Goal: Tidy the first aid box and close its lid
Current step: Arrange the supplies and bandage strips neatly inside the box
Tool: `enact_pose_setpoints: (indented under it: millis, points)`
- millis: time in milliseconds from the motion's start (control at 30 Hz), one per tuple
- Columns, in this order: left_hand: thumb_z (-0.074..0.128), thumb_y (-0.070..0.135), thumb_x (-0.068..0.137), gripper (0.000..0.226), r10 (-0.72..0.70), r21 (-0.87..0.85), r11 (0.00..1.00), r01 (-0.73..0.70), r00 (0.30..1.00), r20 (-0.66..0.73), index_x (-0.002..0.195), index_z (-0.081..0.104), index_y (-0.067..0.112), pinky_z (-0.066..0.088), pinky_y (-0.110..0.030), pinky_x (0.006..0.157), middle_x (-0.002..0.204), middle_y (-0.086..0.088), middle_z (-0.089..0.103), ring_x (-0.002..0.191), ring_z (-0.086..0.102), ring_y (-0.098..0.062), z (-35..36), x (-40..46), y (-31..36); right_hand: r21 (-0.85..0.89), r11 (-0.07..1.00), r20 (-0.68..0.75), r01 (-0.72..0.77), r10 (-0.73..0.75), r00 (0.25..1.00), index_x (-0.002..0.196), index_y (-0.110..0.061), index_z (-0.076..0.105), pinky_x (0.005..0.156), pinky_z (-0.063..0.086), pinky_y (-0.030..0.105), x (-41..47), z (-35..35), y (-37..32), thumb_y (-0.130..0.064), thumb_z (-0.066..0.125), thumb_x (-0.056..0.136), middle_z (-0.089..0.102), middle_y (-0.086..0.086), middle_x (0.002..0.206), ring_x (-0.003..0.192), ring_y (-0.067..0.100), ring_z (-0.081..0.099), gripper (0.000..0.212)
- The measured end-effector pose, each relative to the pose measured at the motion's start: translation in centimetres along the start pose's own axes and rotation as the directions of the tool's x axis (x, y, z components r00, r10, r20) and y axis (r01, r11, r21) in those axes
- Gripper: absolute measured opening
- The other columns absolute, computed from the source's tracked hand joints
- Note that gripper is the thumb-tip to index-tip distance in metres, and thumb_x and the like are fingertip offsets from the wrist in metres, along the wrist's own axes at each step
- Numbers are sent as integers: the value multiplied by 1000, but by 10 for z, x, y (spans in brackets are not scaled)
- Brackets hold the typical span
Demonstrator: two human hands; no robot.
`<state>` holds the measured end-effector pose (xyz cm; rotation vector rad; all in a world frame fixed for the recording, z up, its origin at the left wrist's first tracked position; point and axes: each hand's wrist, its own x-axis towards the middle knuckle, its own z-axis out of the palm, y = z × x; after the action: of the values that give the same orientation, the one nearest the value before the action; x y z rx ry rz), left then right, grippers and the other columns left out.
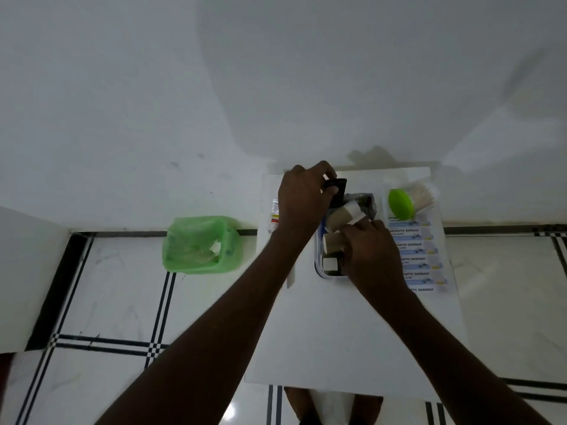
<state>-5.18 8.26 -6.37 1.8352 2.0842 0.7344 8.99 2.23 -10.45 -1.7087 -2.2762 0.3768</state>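
Observation:
The first aid box, a clear container with a blue rim, stands open on a white table. Inside it lie small white and tan packets and a dark wrapped item. My left hand hovers over the box's far left corner, shut on a small black object. At the box's right side, my right hand grips a white bandage roll that is tilted over the box. I cannot see the lid.
A strip of antiseptic bandage packets lies right of the box. Behind it sits a container of cotton swabs with a green cap. A tube lies left of my left hand. A green-lined bin stands on the tiled floor.

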Motion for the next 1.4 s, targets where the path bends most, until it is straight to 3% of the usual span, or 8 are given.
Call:
enact_pose_setpoints:
  millis: [267,467,633,800,867,1067,1200,1400]
  points:
    - [68,14,82,4,48,210,975,-74,991,128,82,72,14,40,-30,62,76,-6,73,73,64,-26,17,7,11,-5,999,45,32,-32,998,102,-6,71,78,56,44,6,3,5,-15,83,67,73,17,94,93,39,66,37]
    - [80,16,68,9,188,593,773,-227,974,128,62,74,16,41,-32,66,59,-1,61,72,56,-23,21,7,8,6,998,110,58,-58,992,104,-5,70,82,56,47,3,1,6,-17,86,63,73,19,99,95,40,67,46]
    - [39,4,76,34,323,541,768,-342,937,134,60,69,10,41,-35,70,56,-2,58,76,56,-27,33,15,49,3,1000,-31,29,-29,999,105,-3,68,83,56,45,1,-22,38,-19,74,76,72,19,100,94,39,67,33]
    - [61,16,89,17,222,410,884,-226,973,58,89,77,12,43,-39,81,84,-7,73,87,61,-28,7,5,20,159,987,-427,-24,91,900,98,-3,64,73,45,32,20,-48,33,-13,53,89,64,13,90,85,27,55,17]
    - [62,21,90,19,188,278,943,-185,982,14,101,75,14,43,-39,86,98,-7,74,95,62,-28,5,-6,19,199,971,-407,-130,203,890,105,-5,60,76,43,32,36,-50,51,-15,60,83,62,14,98,91,28,54,25]
    - [61,24,88,27,206,157,965,-209,978,32,112,70,13,44,-41,91,113,-8,70,108,60,-28,29,-31,29,18,933,10,-360,360,933,135,-1,41,99,41,48,70,-26,108,-39,72,74,49,25,134,122,43,46,78]
    - [59,20,89,23,184,101,978,-181,983,-21,108,69,15,46,-41,89,110,-5,70,104,59,-26,27,-38,28,65,931,-38,-359,362,931,125,-4,49,86,46,44,77,-25,112,-37,70,72,55,22,116,106,39,52,66]
    - [60,13,87,25,-7,19,1000,11,979,-203,111,69,13,47,-37,86,109,-5,69,100,59,-25,3,-63,3,213,935,-342,-283,343,875,123,-14,57,85,44,38,70,-71,72,-45,69,74,54,22,117,106,39,52,59]
